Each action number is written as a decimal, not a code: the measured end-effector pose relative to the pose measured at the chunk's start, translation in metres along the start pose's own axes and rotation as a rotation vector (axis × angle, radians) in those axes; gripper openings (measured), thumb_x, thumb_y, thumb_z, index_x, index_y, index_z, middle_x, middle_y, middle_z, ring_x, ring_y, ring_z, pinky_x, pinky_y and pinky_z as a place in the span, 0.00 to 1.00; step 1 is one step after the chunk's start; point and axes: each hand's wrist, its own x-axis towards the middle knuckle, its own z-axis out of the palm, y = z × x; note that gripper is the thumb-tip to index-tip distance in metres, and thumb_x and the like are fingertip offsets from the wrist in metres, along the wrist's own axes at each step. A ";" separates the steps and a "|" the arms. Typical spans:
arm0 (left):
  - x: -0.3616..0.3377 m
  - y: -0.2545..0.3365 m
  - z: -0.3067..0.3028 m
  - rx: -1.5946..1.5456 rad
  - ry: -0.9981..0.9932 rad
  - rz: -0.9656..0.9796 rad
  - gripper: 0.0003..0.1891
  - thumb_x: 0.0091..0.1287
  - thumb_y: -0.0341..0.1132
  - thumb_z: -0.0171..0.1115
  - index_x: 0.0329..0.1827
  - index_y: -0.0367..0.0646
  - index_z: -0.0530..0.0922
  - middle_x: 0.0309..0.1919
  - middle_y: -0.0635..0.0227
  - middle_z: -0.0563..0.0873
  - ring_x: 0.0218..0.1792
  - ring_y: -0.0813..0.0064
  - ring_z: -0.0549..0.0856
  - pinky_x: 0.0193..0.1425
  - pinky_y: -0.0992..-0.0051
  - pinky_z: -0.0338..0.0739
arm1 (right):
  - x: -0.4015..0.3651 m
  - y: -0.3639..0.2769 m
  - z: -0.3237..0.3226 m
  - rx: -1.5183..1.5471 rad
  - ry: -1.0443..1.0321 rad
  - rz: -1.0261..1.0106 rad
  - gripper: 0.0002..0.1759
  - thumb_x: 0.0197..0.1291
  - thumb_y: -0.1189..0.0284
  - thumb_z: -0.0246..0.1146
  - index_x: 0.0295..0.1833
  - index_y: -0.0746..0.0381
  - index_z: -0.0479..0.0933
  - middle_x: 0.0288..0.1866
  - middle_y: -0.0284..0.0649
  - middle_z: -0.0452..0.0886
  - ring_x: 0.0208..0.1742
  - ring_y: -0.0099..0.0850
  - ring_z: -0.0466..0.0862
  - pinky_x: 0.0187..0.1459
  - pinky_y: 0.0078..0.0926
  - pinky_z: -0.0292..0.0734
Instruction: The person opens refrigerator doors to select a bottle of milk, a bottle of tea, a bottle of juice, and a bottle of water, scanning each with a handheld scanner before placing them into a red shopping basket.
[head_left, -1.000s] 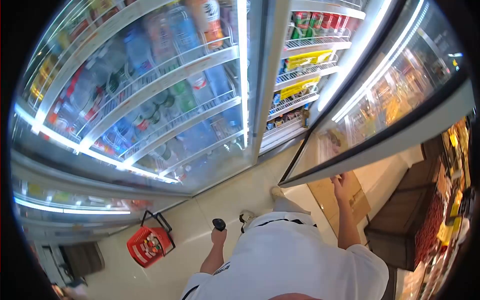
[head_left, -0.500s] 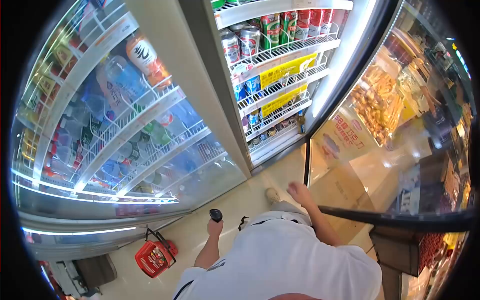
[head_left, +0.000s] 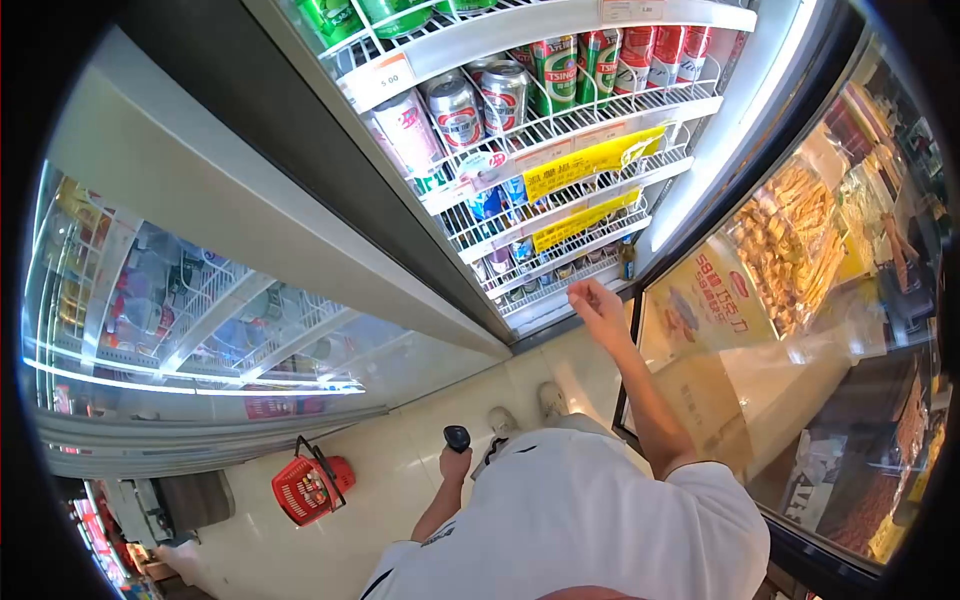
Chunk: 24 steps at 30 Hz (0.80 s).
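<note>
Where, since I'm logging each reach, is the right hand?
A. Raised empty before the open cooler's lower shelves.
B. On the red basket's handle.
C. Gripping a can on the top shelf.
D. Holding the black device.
A: the right hand is lifted, empty, near the cooler's lower wire shelves; the left hand holds the black device.

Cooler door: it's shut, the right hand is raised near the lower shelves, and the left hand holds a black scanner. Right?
No. The head view shows the cooler door swung open to the right, not shut. The rest holds: the right hand is raised near the lower shelves, and the left hand holds the black scanner.
</note>
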 end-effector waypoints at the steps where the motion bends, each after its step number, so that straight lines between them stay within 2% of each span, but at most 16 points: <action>1: 0.002 -0.003 -0.002 0.021 -0.005 -0.009 0.20 0.51 0.42 0.69 0.46 0.42 0.86 0.41 0.49 0.90 0.47 0.47 0.88 0.53 0.55 0.83 | 0.001 -0.005 -0.001 -0.013 0.017 -0.010 0.13 0.67 0.69 0.66 0.51 0.67 0.81 0.38 0.36 0.85 0.42 0.22 0.83 0.45 0.23 0.79; 6: 0.018 -0.016 -0.013 0.052 0.026 0.022 0.21 0.52 0.41 0.69 0.46 0.40 0.86 0.42 0.47 0.90 0.47 0.46 0.88 0.52 0.54 0.82 | -0.010 -0.025 -0.002 -0.005 -0.012 -0.015 0.14 0.68 0.69 0.66 0.53 0.67 0.80 0.42 0.41 0.88 0.44 0.26 0.86 0.47 0.26 0.81; 9: 0.031 -0.019 -0.017 0.035 0.030 -0.030 0.21 0.52 0.42 0.70 0.47 0.39 0.86 0.41 0.47 0.90 0.47 0.46 0.88 0.53 0.54 0.82 | -0.008 -0.031 0.004 -0.110 -0.034 -0.066 0.14 0.68 0.69 0.66 0.53 0.68 0.79 0.42 0.42 0.88 0.43 0.27 0.87 0.48 0.27 0.81; 15: 0.030 -0.017 -0.022 -0.050 0.050 -0.024 0.21 0.52 0.42 0.69 0.46 0.38 0.86 0.39 0.46 0.90 0.44 0.45 0.89 0.49 0.54 0.83 | 0.017 -0.054 0.041 -0.059 -0.010 -0.124 0.13 0.69 0.69 0.66 0.52 0.67 0.80 0.44 0.41 0.88 0.44 0.26 0.86 0.48 0.26 0.80; 16: 0.030 -0.022 -0.020 -0.050 0.083 0.018 0.20 0.52 0.42 0.69 0.44 0.38 0.86 0.39 0.46 0.90 0.44 0.45 0.89 0.49 0.54 0.82 | 0.023 -0.057 0.051 -0.030 -0.014 -0.143 0.11 0.69 0.71 0.65 0.52 0.67 0.80 0.44 0.40 0.88 0.45 0.25 0.86 0.48 0.24 0.80; 18: 0.030 -0.034 -0.018 -0.102 0.079 -0.003 0.20 0.52 0.42 0.69 0.43 0.37 0.86 0.38 0.46 0.89 0.44 0.45 0.89 0.49 0.54 0.82 | 0.033 -0.073 0.068 -0.016 -0.037 -0.176 0.10 0.69 0.72 0.65 0.51 0.66 0.80 0.42 0.32 0.86 0.44 0.18 0.82 0.48 0.19 0.76; 22: 0.021 -0.069 -0.016 -0.173 0.067 -0.067 0.19 0.51 0.41 0.70 0.43 0.37 0.87 0.39 0.46 0.90 0.46 0.46 0.89 0.51 0.55 0.82 | 0.051 -0.098 0.089 -0.028 0.043 -0.332 0.08 0.69 0.74 0.64 0.48 0.67 0.81 0.39 0.32 0.86 0.41 0.17 0.82 0.46 0.18 0.77; 24: 0.015 -0.086 -0.020 -0.145 0.068 -0.039 0.20 0.51 0.40 0.70 0.45 0.38 0.87 0.41 0.47 0.90 0.47 0.47 0.89 0.53 0.55 0.82 | 0.060 -0.125 0.094 -0.012 0.095 -0.356 0.07 0.69 0.74 0.64 0.48 0.66 0.81 0.39 0.32 0.86 0.41 0.17 0.82 0.47 0.17 0.77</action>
